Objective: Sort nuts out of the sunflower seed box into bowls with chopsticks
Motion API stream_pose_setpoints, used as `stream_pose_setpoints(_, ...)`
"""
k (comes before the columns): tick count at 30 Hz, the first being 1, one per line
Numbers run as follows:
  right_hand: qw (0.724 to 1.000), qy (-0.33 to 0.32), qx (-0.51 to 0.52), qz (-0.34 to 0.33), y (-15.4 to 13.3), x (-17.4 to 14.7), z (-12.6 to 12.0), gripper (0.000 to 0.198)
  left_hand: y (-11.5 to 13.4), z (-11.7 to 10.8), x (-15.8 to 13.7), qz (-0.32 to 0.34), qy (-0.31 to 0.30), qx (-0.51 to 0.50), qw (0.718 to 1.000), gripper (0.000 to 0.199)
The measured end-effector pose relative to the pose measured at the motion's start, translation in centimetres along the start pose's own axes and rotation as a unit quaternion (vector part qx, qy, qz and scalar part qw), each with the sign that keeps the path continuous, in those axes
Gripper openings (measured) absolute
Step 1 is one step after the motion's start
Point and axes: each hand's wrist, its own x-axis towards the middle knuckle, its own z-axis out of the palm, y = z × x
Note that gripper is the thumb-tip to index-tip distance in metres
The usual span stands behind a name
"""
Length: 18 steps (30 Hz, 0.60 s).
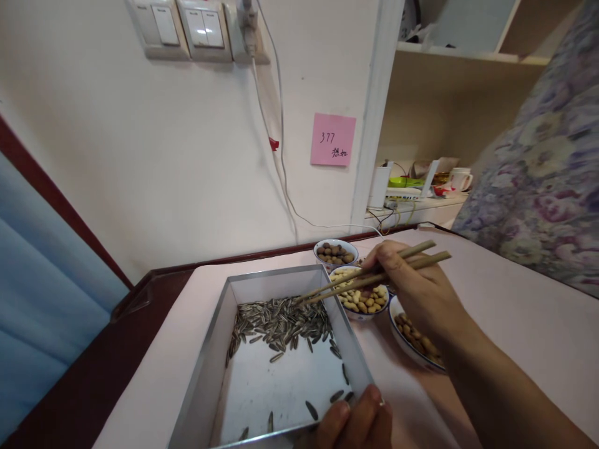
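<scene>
My right hand (402, 271) grips a pair of wooden chopsticks (346, 284), their tips reaching over the wall of a grey metal box (216, 330) to the sunflower seeds inside. The striped sunflower seeds (281, 321) are heaped along the far side of the box, with several scattered near its front and right walls. Whether the tips pinch a seed, I cannot tell. My left hand (358, 418) has its fingers closed over the box's near right corner. Below my right hand and wrist stand a bowl of peanuts (365, 302) and a bowl of brown nuts (416, 337), both partly hidden.
Behind the peanuts is a bowl of round brown nuts (334, 252). The pale tabletop (505, 299) meets a wall with switches (203, 28), a hanging cable (282, 125) and a pink note (333, 140). Shelves stand at the back right, beside a floral curtain (538, 156).
</scene>
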Motion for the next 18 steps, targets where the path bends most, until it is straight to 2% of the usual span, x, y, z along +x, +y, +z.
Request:
stream_pose_setpoints(4,0.989,0.099,-0.018,-0.105,-1.2,0.8,-2.5,0.039,1.2,1.0,-0.1,-0.050,0.049,-0.007,0.997,0.010)
stream_pose_setpoints(6,0.970,0.165,-0.087,-0.159,-1.6,1.2,-3.9,0.038,1.8,1.5,0.3,-0.088,0.075,-0.011,0.993,0.017)
stream_pose_setpoints(8,0.940,0.208,-0.193,-0.188,-1.6,1.6,-5.1,0.039,1.9,1.9,0.9,-0.097,0.097,-0.017,0.990,0.024)
stream_pose_setpoints(11,0.909,0.203,-0.323,-0.170,-0.9,2.3,-6.6,0.045,1.4,2.1,1.9,-0.060,0.111,-0.032,0.991,0.029)
stream_pose_setpoints(13,0.899,0.185,-0.370,-0.142,-0.5,2.6,-7.1,0.047,1.0,2.1,2.2,-0.068,0.127,-0.033,0.989,0.031)
stream_pose_setpoints(16,0.905,0.177,-0.361,-0.143,-0.5,2.4,-6.6,0.046,1.1,2.2,1.9,-0.110,0.147,-0.034,0.982,0.034)
stream_pose_setpoints(18,0.925,0.171,-0.298,-0.160,-1.1,1.9,-5.6,0.043,1.5,2.3,1.5,-0.116,0.138,-0.037,0.983,0.034)
